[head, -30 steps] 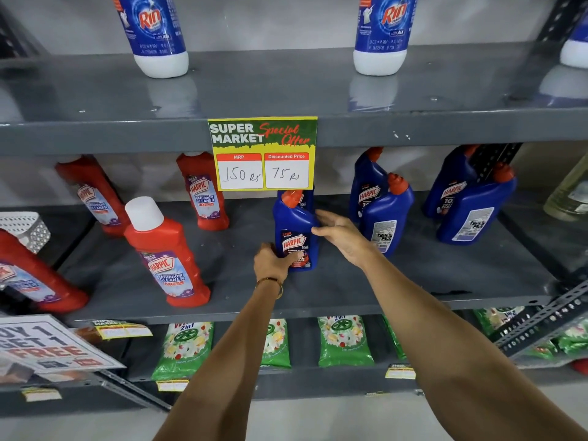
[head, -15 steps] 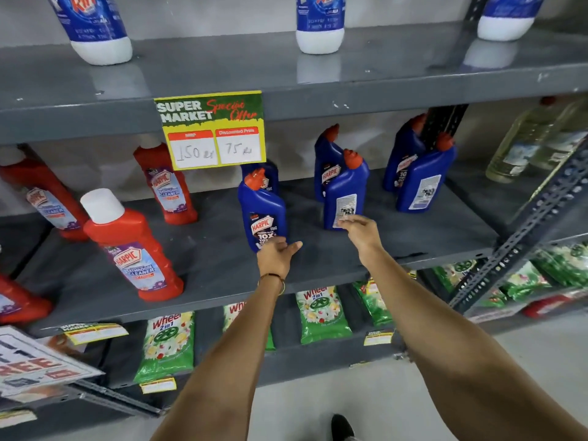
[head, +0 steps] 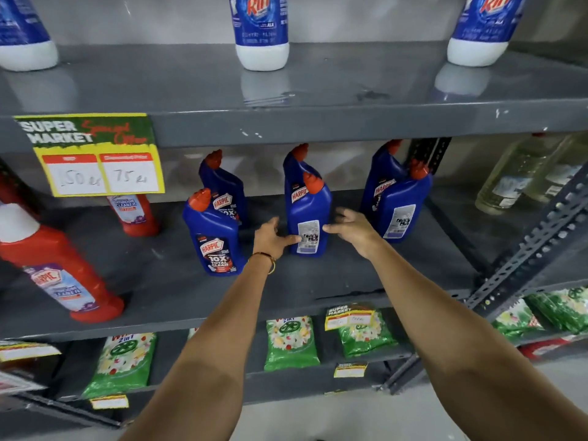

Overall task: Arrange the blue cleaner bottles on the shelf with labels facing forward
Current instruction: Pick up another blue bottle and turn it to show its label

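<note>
Task approx. halfway, judging by labels. On the middle shelf (head: 318,291) the front-left blue bottle (head: 216,237) already shows its brand label to the front, as does the one behind it (head: 227,192). The front-middle bottle (head: 308,224) shows its back label w/ barcode, so it needs turning; left hand (head: 273,238) and right hand (head: 353,229) sit either side of it, fingers spread open, thumbs touching or nearly touching, no firm grip yet. The front-right bottle (head: 399,211) is also back-to-front. The rear bottles behind those two are partly hidden; probably facing forward.
</note>
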`<state>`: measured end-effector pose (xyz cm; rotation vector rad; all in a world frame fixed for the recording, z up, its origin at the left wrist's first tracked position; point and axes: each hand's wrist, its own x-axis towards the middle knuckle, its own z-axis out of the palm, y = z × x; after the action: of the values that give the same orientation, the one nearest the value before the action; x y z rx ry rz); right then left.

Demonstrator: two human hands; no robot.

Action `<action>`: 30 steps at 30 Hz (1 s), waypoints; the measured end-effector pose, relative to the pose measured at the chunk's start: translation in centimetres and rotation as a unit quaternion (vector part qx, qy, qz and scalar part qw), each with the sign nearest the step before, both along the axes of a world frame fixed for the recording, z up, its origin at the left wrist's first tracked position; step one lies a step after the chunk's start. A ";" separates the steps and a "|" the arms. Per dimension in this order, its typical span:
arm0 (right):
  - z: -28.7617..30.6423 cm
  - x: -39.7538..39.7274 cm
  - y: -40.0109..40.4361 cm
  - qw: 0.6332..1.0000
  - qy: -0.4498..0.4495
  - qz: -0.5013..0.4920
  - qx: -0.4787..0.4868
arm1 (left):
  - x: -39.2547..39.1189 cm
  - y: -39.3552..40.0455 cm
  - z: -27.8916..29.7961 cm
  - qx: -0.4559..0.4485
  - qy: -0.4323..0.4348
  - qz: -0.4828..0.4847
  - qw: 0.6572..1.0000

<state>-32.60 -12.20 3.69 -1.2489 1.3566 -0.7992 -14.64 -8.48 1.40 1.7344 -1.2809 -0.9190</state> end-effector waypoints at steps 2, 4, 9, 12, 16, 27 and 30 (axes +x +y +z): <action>0.0 -0.1 -0.4 0.999 0.002 0.043 0.002 | -0.1 -0.5 -0.2 0.009 -0.015 -0.010 1.000; -0.2 -0.3 -0.9 0.996 0.004 0.094 -0.002 | -0.6 -1.0 -0.5 0.011 -0.014 -0.004 1.000; -0.7 -0.1 -1.1 0.989 -0.007 0.144 -0.020 | -1.1 -1.2 -0.6 -0.009 -0.041 0.000 0.999; -1.0 0.1 -1.1 0.990 -0.016 0.131 -0.047 | -1.4 -1.0 -0.7 -0.030 -0.027 -0.005 0.999; -1.0 0.0 -1.2 0.988 -0.009 0.139 -0.063 | -1.4 -0.5 -0.9 -0.040 0.022 0.012 0.999; 0.5 -0.5 -0.3 0.975 -0.117 0.171 -0.075 | -2.8 1.6 -0.2 -0.115 0.055 0.056 0.990; 0.7 -0.2 0.3 0.975 -0.100 0.182 -0.074 | -3.3 1.9 -0.3 -0.125 0.020 0.059 0.990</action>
<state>-32.79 -11.93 4.41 -1.4394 0.8845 -0.7498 -17.90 -6.61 1.08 1.5704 -1.1981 -0.6901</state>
